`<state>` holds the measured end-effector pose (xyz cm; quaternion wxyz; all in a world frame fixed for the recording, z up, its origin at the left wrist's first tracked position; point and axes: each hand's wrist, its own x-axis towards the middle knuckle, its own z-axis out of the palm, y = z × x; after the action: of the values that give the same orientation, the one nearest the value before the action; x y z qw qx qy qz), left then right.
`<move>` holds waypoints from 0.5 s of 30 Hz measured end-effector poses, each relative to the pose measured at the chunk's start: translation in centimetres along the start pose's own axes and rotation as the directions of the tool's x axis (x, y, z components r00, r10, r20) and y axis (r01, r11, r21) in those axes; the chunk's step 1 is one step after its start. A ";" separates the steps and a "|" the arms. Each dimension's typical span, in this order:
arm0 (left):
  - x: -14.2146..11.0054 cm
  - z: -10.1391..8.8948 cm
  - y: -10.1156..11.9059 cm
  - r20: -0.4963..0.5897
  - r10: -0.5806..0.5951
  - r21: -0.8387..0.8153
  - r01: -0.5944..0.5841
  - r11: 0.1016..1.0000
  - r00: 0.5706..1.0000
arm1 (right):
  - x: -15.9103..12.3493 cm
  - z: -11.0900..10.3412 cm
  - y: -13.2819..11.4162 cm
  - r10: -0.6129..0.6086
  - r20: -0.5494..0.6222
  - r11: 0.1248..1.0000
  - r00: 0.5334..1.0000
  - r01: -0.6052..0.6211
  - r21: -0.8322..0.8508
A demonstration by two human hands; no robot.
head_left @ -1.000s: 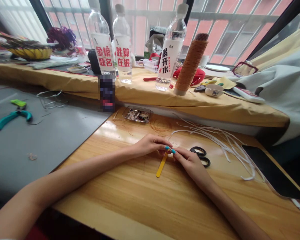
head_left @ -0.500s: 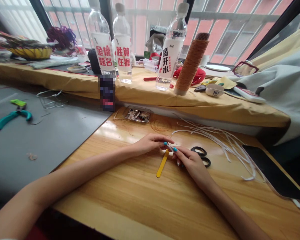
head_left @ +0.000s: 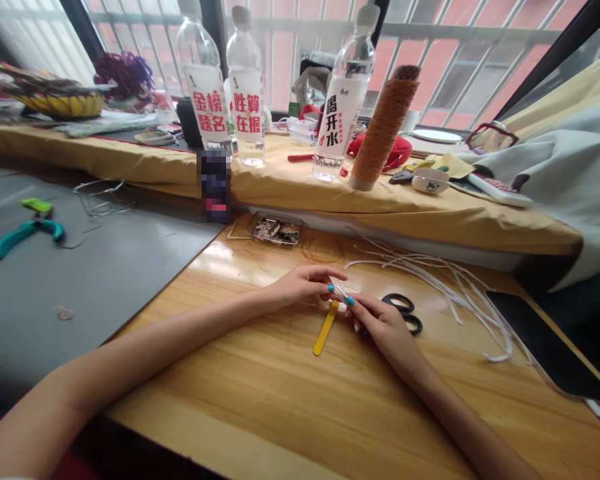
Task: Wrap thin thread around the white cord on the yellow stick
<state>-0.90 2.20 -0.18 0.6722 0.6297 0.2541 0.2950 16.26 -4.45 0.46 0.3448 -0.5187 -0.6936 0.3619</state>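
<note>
My left hand [head_left: 300, 285] and my right hand [head_left: 383, 321] meet at the middle of the wooden table [head_left: 290, 393]. Both pinch a small pale strip [head_left: 341, 293] between their fingertips, just above the top end of a yellow stick [head_left: 326, 328] that lies flat on the wood. Black scissors [head_left: 405, 312] lie right beside my right hand. A bundle of white strips [head_left: 445, 287] spreads out behind and to the right.
A dark phone [head_left: 545, 343] lies at the right. A small tray of bits [head_left: 274, 229] sits at the back. On the yellow-covered ledge stand three water bottles [head_left: 337, 100] and an orange thread cone [head_left: 383, 130]. Teal pliers [head_left: 23, 233] lie on the grey mat [head_left: 105, 280].
The fingertips of both hands have shifted slightly, lifting the small strip a little off the yellow stick's top end. The arms stay in place.
</note>
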 end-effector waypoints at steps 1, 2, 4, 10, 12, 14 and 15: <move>0.0 0.0 0.0 -0.011 -0.016 -0.006 0.015 1.000 1.000 | 0.0 0.0 0.1 -0.009 0.000 1.000 1.000 0.009 -0.019; 0.0 0.1 0.0 -0.018 -0.029 -0.016 0.029 0.999 0.999 | 0.0 0.0 0.1 -0.019 -0.002 0.999 1.000 0.018 -0.038; 0.0 0.1 -0.1 -0.016 -0.043 -0.034 0.043 0.998 0.999 | 0.0 0.0 0.2 -0.036 -0.002 0.997 0.999 0.035 -0.070; -0.3 -0.1 0.1 0.021 -0.024 -0.019 0.024 1.000 0.999 | -0.1 0.1 0.1 -0.024 0.003 0.994 1.000 0.024 -0.103; -0.4 -0.2 0.3 0.039 -0.016 -0.032 0.018 0.999 0.999 | -0.1 0.1 0.1 -0.023 -0.001 0.994 1.000 0.023 -0.104; -0.6 -0.2 0.5 0.056 -0.005 -0.029 0.007 1.000 0.998 | -0.1 0.1 0.1 -0.027 0.001 0.994 1.000 0.027 -0.108; -0.6 -0.2 0.5 0.058 -0.001 -0.013 0.002 1.000 0.998 | -0.1 0.1 0.1 -0.032 0.003 0.993 0.999 0.032 -0.110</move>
<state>-1.49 1.96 0.31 0.6835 0.6336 0.2331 0.2777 16.25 -4.51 0.37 0.3211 -0.5256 -0.7208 0.3179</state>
